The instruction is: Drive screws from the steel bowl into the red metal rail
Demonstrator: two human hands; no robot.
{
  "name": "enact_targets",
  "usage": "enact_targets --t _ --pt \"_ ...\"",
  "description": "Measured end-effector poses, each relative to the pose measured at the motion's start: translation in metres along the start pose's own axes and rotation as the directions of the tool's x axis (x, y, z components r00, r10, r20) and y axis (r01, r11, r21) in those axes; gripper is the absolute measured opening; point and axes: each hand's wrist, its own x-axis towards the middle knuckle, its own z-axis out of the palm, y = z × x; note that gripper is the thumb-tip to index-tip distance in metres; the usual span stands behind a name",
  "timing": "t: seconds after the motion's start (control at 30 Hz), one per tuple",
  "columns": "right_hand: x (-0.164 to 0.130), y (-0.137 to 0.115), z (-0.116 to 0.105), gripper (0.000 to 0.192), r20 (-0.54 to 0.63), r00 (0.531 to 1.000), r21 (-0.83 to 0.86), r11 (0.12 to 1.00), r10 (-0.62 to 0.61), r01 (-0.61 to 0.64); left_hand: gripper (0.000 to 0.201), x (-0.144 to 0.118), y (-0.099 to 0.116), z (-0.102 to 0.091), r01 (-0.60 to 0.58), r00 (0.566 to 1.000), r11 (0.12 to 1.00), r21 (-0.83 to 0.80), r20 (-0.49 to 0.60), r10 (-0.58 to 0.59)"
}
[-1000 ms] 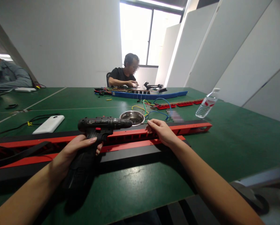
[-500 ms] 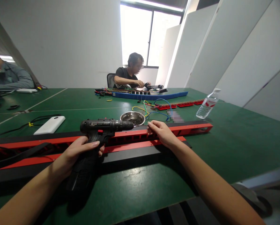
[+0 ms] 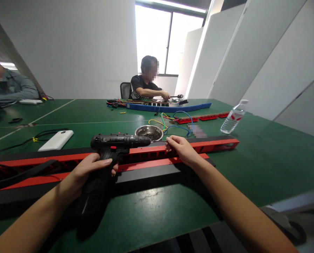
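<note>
My left hand (image 3: 96, 167) is wrapped round the grip of a black cordless drill (image 3: 112, 141), which lies level with its chuck pointing right. A thin bit (image 3: 159, 141) sticks out of the chuck. At the bit's far end, the fingertips of my right hand (image 3: 179, 146) are pinched together; whether a small screw is between them I cannot make out. Below both hands lies a long red and black metal housing (image 3: 146, 165). Just behind the bit stands a steel bowl (image 3: 138, 130) with many small dark screws (image 3: 151, 136) in it.
A white power bank (image 3: 56, 140) lies at left beside black cables. A water bottle (image 3: 234, 117) stands at right. Coloured wires, red strips (image 3: 188, 120) and a blue strip (image 3: 167, 107) lie farther back. One person (image 3: 148, 80) sits across the table, another (image 3: 12, 84) at far left.
My hands and the drill stay nearly in place. The person across the table has shifted their head and arms, with one hand now farther right.
</note>
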Motion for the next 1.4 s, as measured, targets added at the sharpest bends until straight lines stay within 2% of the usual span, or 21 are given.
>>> enact_targets --t 0.77,1.03,1.2,1.4 --pt "0.001 0.0002 0.001 0.038 -0.002 1.0 0.026 1.0 -0.003 0.003 0.037 -0.0023 0.0031 0.0044 0.008 0.997 1.0 0.002 -0.072 -0.008" --pt "0.0026 0.0031 0.0 0.039 0.003 0.999 -0.001 0.999 -0.038 0.038 0.035 -0.0034 0.0032 0.0062 0.001 0.997 1.0 0.0 -0.071 -0.001" --pt "0.003 0.003 -0.0004 0.038 -0.002 0.999 -0.004 0.999 -0.038 0.038 0.034 -0.0033 0.0019 0.0051 -0.01 0.999 1.0 -0.008 -0.034 0.01" --pt "0.0024 0.0021 -0.0006 0.038 -0.006 0.999 -0.003 0.999 -0.033 0.033 0.027 -0.001 0.0027 0.0062 -0.035 0.999 0.999 0.023 -0.018 0.035"
